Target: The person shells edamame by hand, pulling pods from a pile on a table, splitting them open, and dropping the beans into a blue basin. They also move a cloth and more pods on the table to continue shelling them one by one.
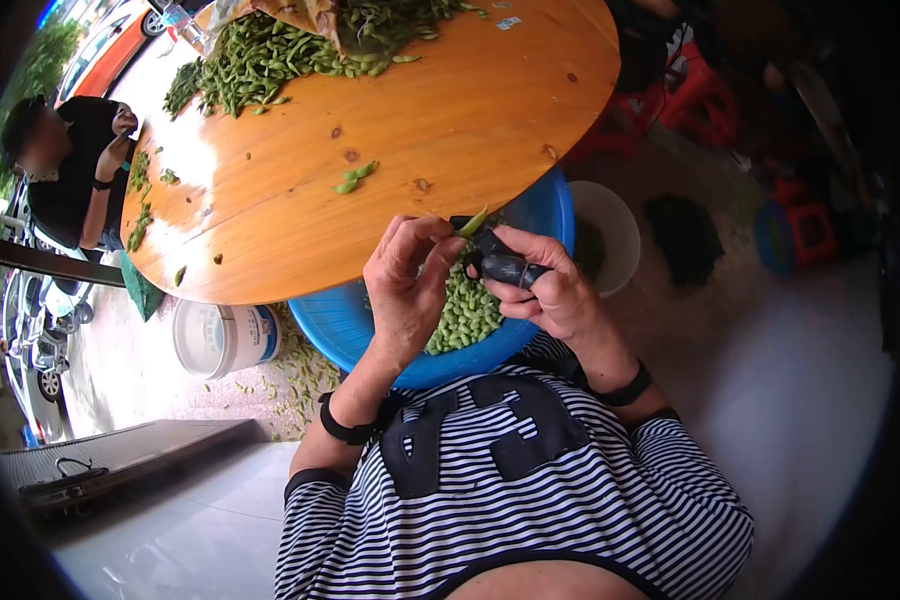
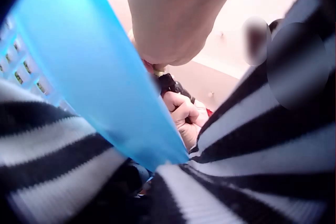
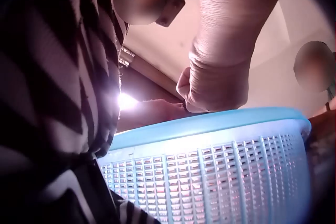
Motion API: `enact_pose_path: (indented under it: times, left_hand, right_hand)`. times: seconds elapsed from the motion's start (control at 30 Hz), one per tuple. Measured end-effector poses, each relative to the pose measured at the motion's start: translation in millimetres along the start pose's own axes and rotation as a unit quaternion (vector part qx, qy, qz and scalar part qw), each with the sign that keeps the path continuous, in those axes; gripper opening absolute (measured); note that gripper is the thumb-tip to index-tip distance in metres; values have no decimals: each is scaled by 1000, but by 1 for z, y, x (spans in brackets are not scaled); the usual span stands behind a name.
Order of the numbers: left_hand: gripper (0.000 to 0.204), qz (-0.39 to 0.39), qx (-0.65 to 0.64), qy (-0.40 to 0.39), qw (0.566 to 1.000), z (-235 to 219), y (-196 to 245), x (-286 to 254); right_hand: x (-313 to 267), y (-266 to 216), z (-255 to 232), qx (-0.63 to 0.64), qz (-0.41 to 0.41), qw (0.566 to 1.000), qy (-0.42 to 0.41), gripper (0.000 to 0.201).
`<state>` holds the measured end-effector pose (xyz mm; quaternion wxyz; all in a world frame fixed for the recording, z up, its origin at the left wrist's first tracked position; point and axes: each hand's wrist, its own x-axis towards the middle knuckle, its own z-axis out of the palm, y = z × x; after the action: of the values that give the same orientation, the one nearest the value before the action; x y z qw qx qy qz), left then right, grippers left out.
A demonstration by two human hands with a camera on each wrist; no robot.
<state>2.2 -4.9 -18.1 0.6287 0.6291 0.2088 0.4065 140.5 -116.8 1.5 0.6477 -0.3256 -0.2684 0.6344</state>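
Note:
Above a blue basin [image 1: 320,330], my left hand [image 1: 410,280] pinches a green soybean pod [image 1: 473,222] between thumb and fingertips. Facing it, my right hand [image 1: 567,300] has its fingers curled, and black coverings [image 1: 510,270] wrap its thumb and index finger, which grip the pod's lower end. Shelled green beans [image 1: 467,318] lie in the basin below both hands. In the right wrist view the slotted basket wall [image 3: 220,166] stands under the forearm. The left wrist view shows curled right fingers [image 2: 184,111] beyond the blue rim; the left fingers are mostly hidden there.
On the oval wooden table [image 1: 300,210] lie a few pods [image 1: 355,177] near the hands and a large pod heap [image 1: 270,60] farther off. A white bucket [image 1: 210,340] stands left, a pale tub [image 1: 620,240] right. Another person [image 1: 80,160] sits across the table.

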Motion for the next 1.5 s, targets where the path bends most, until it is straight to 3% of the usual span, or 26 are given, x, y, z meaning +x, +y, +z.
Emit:
enact_pose_path:
  times: [0.07, 0.27, 0.4, 0.5, 0.57, 0.7, 0.9, 1.03, 1.13, 1.2, 1.27, 1.3, 1.37, 1.4, 1.47, 1.5]
  left_hand:
    - [12, 64, 109, 0, 992, 2, 4, 0]
    - [15, 82, 62, 5, 995, -1, -1, -4]
    - [15, 88, 96, -14, 991, -4, 7, -6]
    - [13, 70, 31, -4, 997, -6, 9, -6]
    - [11, -115, -150, -8, 982, -11, 13, -6]
    - [9, -200, -296, -11, 934, -8, 7, -1]
    - [13, -248, -397, -14, 884, -9, -6, -1]
    - [14, -225, -436, -57, 870, -12, -14, -2]
    - [17, -265, -411, -60, 870, -9, -3, 1]
    - [22, -159, -208, -47, 964, 0, 7, -3]
    - [27, -136, -160, -61, 976, -6, 3, -5]
    - [27, -76, -26, -65, 995, -8, -1, -7]
    - [23, 41, 207, -93, 973, -14, -1, -8]
    - [23, 41, 207, -92, 973, -16, 4, -7]
    - [21, -58, 213, -145, 964, -18, 11, -5]
    - [21, -58, 212, -145, 965, -19, 10, -5]
  right_hand:
    - [-1, 1, 0, 11, 3, 1000, -12, 33]
    - [-2, 8, -4, -6, -22, 1000, -2, 31]
    - [-2, 17, -7, -80, -64, 994, 26, 31]
    - [1, 22, -7, -93, -69, 993, 25, 31]
    - [2, 22, -9, -71, -62, 995, 16, 31]
    - [6, 19, -15, 15, -16, 1000, -13, 29]
    - [8, 22, -20, 94, -2, 995, -32, 29]
    - [9, 27, -24, 120, -10, 992, -41, 31]
    - [7, 18, -24, 24, -11, 999, -46, 33]
    - [4, 15, -20, -25, -15, 999, -18, 34]
    - [-2, 11, -11, -72, -17, 997, 11, 35]
    - [-4, 6, -3, -142, -13, 989, 39, 32]
    - [-6, 4, 0, -211, -8, 975, 66, 29]
    - [-6, 4, -2, -229, -17, 970, 79, 33]
    - [-7, 10, -6, -247, -27, 964, 92, 38]
    - [-7, 18, -11, -306, -75, 944, 100, 39]
